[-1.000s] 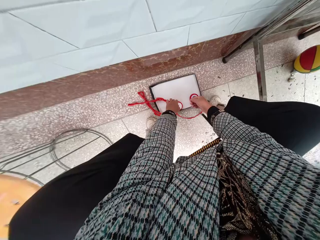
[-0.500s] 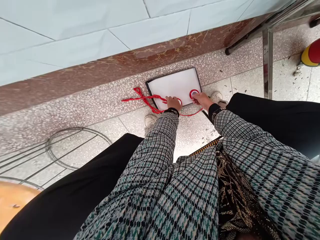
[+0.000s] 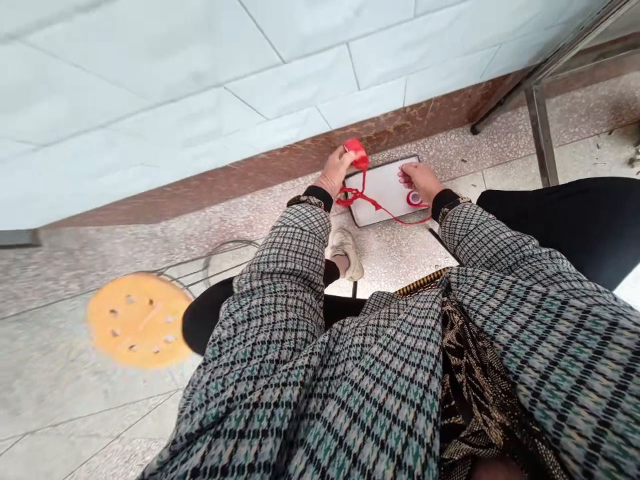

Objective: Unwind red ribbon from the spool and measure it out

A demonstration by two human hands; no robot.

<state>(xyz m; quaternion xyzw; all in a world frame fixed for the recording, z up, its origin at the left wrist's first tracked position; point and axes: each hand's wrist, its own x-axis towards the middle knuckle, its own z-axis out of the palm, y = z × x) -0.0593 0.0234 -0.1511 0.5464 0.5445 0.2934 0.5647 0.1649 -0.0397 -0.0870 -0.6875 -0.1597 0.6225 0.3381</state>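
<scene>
My left hand (image 3: 336, 168) is closed on a red roll (image 3: 356, 153), raised above the far left corner of a white board (image 3: 383, 190) with a dark rim. From this roll a red ribbon (image 3: 356, 195) hangs in tangled loops over the board's left edge, and a thin strand runs right. A second roll, red with a white centre (image 3: 414, 198), lies on the board's right part. Just above it is my right hand (image 3: 417, 179), fingers curled together; whether anything is between the fingertips is too small to tell.
An orange round stool top (image 3: 137, 320) with holes and wire rings stands at the left. A metal frame leg (image 3: 541, 137) is at the right. The tiled wall (image 3: 300, 80) rises behind the board. My shoe (image 3: 346, 252) is near its front edge.
My left hand has lifted from the board, moving up and left with the red roll and ribbon. My right hand has come off the other roll. The view has shifted, showing more wall and stool.
</scene>
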